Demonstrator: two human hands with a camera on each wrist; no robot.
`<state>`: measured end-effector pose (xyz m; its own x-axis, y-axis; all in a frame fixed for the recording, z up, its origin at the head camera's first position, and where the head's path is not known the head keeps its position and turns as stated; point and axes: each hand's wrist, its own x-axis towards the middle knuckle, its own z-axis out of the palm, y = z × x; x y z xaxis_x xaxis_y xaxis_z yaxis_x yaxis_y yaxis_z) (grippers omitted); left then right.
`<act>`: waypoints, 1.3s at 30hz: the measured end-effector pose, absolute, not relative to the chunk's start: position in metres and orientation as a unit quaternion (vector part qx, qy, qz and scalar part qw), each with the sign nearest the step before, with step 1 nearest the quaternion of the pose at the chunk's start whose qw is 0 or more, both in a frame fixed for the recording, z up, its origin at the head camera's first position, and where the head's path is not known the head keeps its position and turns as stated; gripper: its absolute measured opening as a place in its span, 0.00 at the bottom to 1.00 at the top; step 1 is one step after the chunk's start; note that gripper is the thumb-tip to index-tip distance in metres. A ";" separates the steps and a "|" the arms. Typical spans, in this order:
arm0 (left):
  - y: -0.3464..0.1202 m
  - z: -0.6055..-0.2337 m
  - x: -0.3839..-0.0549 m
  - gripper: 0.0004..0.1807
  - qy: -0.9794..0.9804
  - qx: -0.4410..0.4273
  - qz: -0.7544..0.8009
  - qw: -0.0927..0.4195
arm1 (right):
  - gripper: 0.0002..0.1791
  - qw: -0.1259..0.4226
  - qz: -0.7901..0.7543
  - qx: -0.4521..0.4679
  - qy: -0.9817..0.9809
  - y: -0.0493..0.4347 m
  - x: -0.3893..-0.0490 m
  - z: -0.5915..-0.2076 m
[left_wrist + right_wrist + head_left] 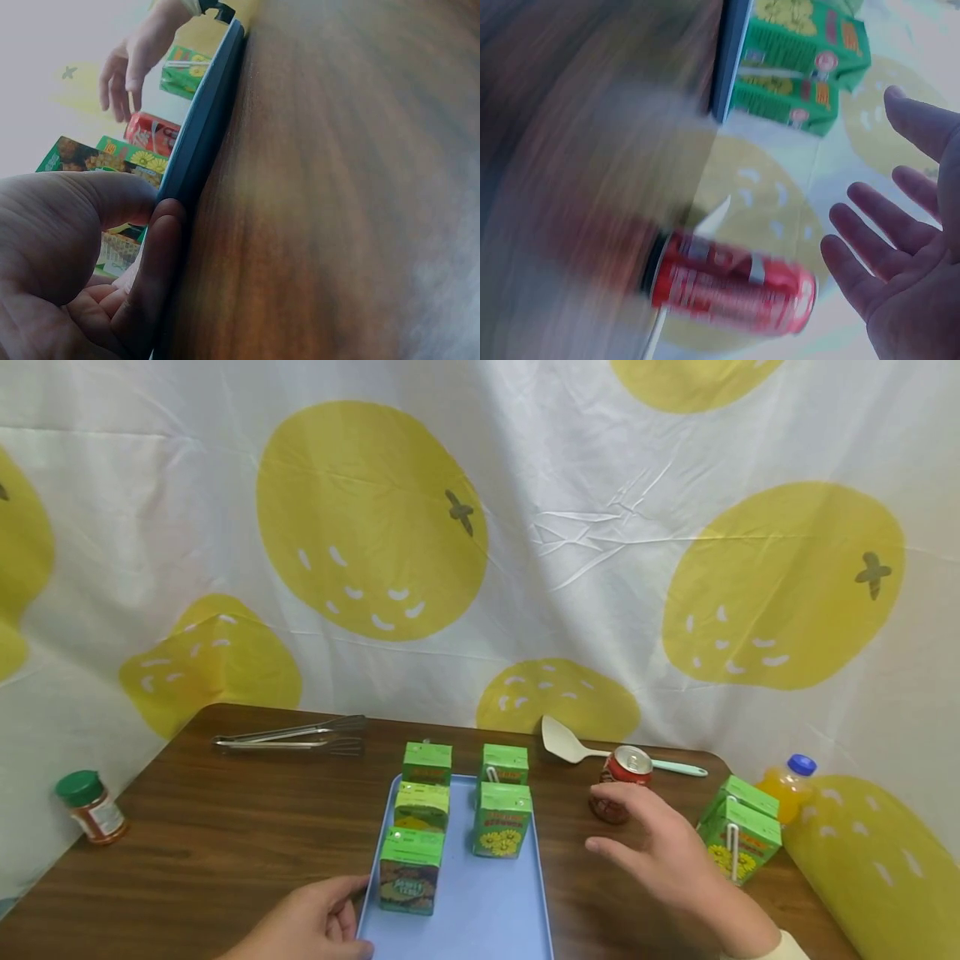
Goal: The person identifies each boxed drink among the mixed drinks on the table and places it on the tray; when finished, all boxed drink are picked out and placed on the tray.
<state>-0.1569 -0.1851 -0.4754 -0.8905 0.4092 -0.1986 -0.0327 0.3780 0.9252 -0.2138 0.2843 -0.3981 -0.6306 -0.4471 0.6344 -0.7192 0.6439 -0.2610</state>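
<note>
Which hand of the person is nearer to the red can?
Right. The right hand hovers just beside the red can; the left hand is farther away, pinching the left edge of the blue tray.

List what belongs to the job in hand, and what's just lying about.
Likely part of it:
- blue tray, in the left hand's grip
- five cartons on it
- probably the two cartons at right

Seemingly lying about:
- red can, near the right hand but not held
- tongs
- spatula
- green-capped jar
- orange bottle

Here's the blue tray, lying flat, rim in the left hand's grip! Green cartons stand upright just inside it; red can upright by the right hand.
</note>
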 end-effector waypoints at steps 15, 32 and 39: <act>-0.185 -0.473 -0.156 0.48 0.804 0.122 0.545 0.202 | 0.42 0.327 0.152 0.285 -0.888 0.346 -0.204 -0.399; -0.184 -0.473 -0.157 0.48 0.810 0.133 0.537 0.193 | 0.41 0.346 0.123 0.250 -0.896 0.401 -0.198 -0.413; -0.184 -0.474 -0.157 0.48 0.809 0.133 0.539 0.194 | 0.50 0.357 0.126 0.236 -0.895 0.413 -0.197 -0.416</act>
<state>-0.1567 -0.1843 -0.4743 -0.8892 0.4246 -0.1702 0.0062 0.3832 0.9236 -0.1966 0.4130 -0.4163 -0.6330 -0.3323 0.6992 -0.5128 0.8566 -0.0570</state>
